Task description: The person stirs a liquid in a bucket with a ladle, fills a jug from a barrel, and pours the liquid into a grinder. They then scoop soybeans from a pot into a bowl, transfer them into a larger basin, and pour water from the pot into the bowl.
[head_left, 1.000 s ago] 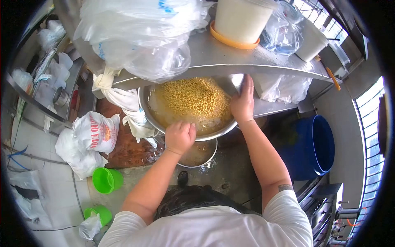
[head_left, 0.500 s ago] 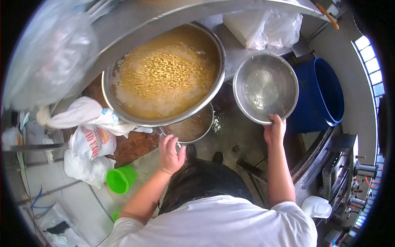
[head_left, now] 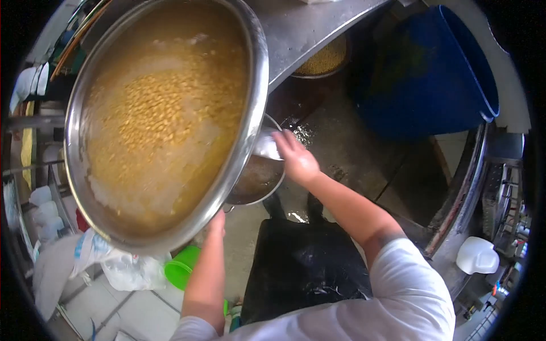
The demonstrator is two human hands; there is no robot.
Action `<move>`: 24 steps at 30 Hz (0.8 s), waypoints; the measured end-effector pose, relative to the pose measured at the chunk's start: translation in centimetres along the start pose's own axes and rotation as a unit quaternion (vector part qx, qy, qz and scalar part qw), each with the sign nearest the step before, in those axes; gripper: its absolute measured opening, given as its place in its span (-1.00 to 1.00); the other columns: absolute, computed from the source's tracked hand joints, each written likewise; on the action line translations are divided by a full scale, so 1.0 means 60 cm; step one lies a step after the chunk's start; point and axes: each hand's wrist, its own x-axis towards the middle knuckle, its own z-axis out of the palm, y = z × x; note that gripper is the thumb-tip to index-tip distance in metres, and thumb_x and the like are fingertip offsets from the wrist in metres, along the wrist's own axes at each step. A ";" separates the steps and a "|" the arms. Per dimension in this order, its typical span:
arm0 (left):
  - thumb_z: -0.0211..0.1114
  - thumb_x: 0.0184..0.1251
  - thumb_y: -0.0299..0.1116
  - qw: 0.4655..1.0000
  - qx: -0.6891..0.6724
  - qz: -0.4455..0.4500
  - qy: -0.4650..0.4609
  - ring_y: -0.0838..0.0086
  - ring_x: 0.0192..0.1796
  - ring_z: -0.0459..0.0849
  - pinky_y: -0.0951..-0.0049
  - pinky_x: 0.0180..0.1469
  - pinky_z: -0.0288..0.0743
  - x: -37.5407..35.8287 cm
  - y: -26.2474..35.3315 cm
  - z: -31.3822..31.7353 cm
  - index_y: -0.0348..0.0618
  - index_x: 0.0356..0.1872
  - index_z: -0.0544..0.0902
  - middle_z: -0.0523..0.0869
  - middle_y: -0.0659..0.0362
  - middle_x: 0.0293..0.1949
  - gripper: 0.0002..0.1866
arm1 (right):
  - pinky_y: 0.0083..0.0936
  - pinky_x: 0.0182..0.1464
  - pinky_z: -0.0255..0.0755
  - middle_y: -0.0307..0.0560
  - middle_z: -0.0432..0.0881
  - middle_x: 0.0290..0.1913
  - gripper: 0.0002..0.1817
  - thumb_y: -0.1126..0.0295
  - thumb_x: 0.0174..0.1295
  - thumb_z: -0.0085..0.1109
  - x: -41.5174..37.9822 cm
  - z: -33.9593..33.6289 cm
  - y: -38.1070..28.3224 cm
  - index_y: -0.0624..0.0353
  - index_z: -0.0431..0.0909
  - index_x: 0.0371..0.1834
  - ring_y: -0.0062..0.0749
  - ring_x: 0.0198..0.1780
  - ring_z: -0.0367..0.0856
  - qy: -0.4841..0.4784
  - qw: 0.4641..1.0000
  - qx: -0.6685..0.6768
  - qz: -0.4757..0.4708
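A large metal basin of beans in cloudy water fills the upper left, its near rim overhanging the floor. My right hand is beside that rim, fingers against a shiny metal bowl, most of which is hidden beneath the basin. Below it stands a round metal pot with brownish contents. My left hand reaches up to the near edge of the basin, where the rim hides its fingers; I cannot tell what they grip.
A big blue barrel stands at the upper right. Under the metal table sits another container of beans. A green bucket and a white plastic bag are at the lower left. On the right lies a white jug.
My right hand has swung left with the metal bowl, bringing it under the basin's edge. My left hand has moved to the basin's near rim. The view has shifted closer to the basin.
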 end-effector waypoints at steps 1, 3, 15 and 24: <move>0.39 0.43 0.15 0.995 -0.026 -0.076 -0.051 0.06 0.26 0.59 0.08 0.23 0.49 0.014 -0.007 0.018 -0.44 0.46 0.27 0.52 -0.19 0.36 -0.08 | -0.03 0.39 0.53 0.22 0.16 0.66 -0.09 0.60 0.32 0.03 0.045 0.037 -0.001 -0.31 0.01 0.72 0.39 0.50 0.38 -0.054 0.994 -0.081 -0.049; 0.42 0.42 0.13 0.983 -0.039 -0.149 -0.096 0.15 -0.05 0.81 0.01 -0.10 0.72 0.036 -0.027 0.058 -0.38 0.37 0.31 0.66 -0.08 0.20 -0.17 | 0.03 0.36 0.54 0.20 0.04 0.71 -0.08 0.46 0.43 0.04 0.118 0.109 0.007 -0.40 -0.19 0.76 0.58 0.47 0.34 -0.124 0.958 -0.219 -0.139; 0.57 0.32 -0.23 0.981 -0.081 -0.128 -0.119 0.24 -0.29 0.82 0.26 -0.35 0.70 0.069 -0.092 0.078 -0.40 0.54 -0.12 0.71 -0.08 -0.03 0.09 | 0.14 0.44 0.42 0.26 -0.17 0.76 -0.07 0.43 0.41 0.04 0.197 0.374 0.101 -0.35 -0.18 0.79 0.52 0.46 0.42 -0.254 0.927 -0.277 0.014; 0.58 0.33 -0.20 0.975 -0.080 -0.160 -0.135 0.24 -0.33 0.81 0.20 -0.36 0.75 0.096 -0.111 0.080 -0.39 0.46 0.00 0.72 0.00 -0.24 0.00 | -0.07 0.55 0.33 0.18 0.06 0.72 -0.18 0.38 0.47 -0.07 0.210 0.428 0.193 -0.31 -0.10 0.77 0.15 0.56 0.36 -0.222 0.918 0.075 0.319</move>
